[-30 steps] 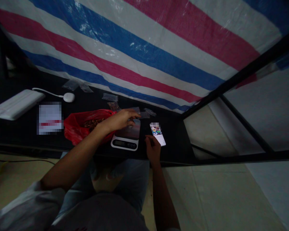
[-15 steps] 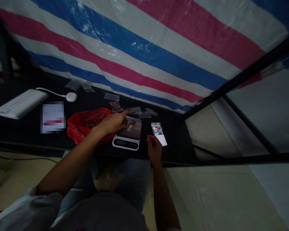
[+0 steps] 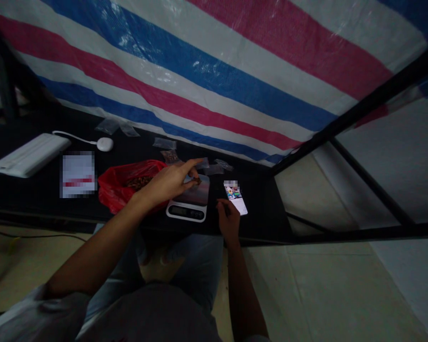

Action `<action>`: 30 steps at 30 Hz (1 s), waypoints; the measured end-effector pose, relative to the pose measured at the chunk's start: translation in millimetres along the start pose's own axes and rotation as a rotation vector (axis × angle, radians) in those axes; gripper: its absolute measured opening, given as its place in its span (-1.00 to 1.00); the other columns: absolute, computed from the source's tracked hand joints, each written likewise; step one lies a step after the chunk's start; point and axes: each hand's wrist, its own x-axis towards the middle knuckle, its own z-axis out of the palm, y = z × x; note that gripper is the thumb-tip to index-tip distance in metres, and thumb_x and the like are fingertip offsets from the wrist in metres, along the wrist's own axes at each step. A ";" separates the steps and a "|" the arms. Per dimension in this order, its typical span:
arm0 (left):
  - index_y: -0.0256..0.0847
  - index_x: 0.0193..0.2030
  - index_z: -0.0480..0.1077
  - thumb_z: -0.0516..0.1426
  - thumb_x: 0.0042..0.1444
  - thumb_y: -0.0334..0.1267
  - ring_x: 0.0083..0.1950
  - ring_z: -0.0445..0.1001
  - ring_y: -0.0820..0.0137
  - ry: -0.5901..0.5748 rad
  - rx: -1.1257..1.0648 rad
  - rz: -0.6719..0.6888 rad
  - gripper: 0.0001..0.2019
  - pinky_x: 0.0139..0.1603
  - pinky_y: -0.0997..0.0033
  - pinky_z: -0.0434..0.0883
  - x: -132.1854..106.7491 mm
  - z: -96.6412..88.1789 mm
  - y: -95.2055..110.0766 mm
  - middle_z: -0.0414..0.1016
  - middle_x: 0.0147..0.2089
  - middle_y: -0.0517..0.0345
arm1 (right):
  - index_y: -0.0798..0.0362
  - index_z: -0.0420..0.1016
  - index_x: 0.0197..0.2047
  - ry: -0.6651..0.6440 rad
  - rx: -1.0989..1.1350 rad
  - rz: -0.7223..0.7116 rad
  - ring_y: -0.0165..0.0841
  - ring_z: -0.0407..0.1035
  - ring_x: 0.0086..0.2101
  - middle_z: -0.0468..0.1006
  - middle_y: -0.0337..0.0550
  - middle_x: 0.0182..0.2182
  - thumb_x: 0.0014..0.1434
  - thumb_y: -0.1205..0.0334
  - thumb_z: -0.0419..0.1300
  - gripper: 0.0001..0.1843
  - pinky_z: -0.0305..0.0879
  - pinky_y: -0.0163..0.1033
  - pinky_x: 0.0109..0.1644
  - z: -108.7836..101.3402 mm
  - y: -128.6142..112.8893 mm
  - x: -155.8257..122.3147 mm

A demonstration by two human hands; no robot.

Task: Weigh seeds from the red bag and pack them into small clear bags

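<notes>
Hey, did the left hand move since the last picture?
Yes. Compared with the scale, the left hand has moved forward and to the right, and its fingertips now reach past the scale's far edge toward the small bags.

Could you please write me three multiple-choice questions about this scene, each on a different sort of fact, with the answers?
1. Where is the phone relative to the scale?
A) To its right
B) To its left
C) On top of it

2. What colour is the bag holding the brown pieces?
A) Blue
B) Red
C) White

3. What state is the phone's screen in?
A) Dark
B) Face down
C) Lit

Answers:
1. A, because the phone lies right of the scale, beside the right hand.
2. B, because the bag's plastic shows red around the pieces.
3. C, because the screen glows with a colourful image.
</notes>
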 end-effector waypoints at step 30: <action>-0.26 0.36 0.38 0.27 0.18 -0.08 0.39 0.40 0.03 -0.257 0.269 -0.058 -0.37 0.38 0.16 0.32 92.3 6.3 -48.5 0.43 0.38 -0.19 | 0.04 0.65 -0.16 0.032 0.011 0.007 -0.27 0.52 -0.30 0.67 -0.11 -0.30 0.26 0.04 0.19 -0.70 0.46 -0.16 -0.15 0.2 0.7 -0.6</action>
